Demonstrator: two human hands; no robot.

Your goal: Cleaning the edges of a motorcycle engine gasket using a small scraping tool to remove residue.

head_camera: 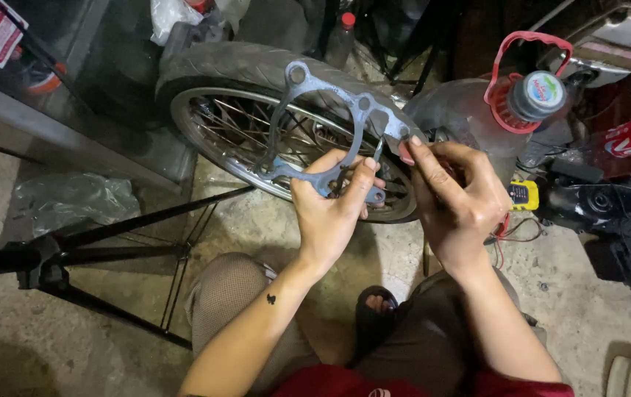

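The left hand (330, 209) holds a flat grey gasket (323, 121) with a large round opening and small bolt holes at its corners. The fingers (363, 180) of this hand are curled and pinch the lower edge of the gasket, with the thumb on the near face. The gasket stands nearly upright in front of the person, above the knees and in front of a spoked motorcycle wheel (257, 95) with a black tyre.

The right hand (455, 195) is at the right corner of the gasket. Its thumb and forefinger are pressed together on a thin, dark tool (378, 151), and the tip of the tool touches the gasket edge. The other fingers of this hand are folded in toward the palm.

Behind the right hand stands a large clear plastic bottle (492, 110) with a red handle ring and a grey cap. A small yellow device (523, 195) lies just beside it on the concrete floor (271, 228). On the left, a black tripod (95, 250) stretches across the floor, near a crumpled clear plastic bag (73, 198).
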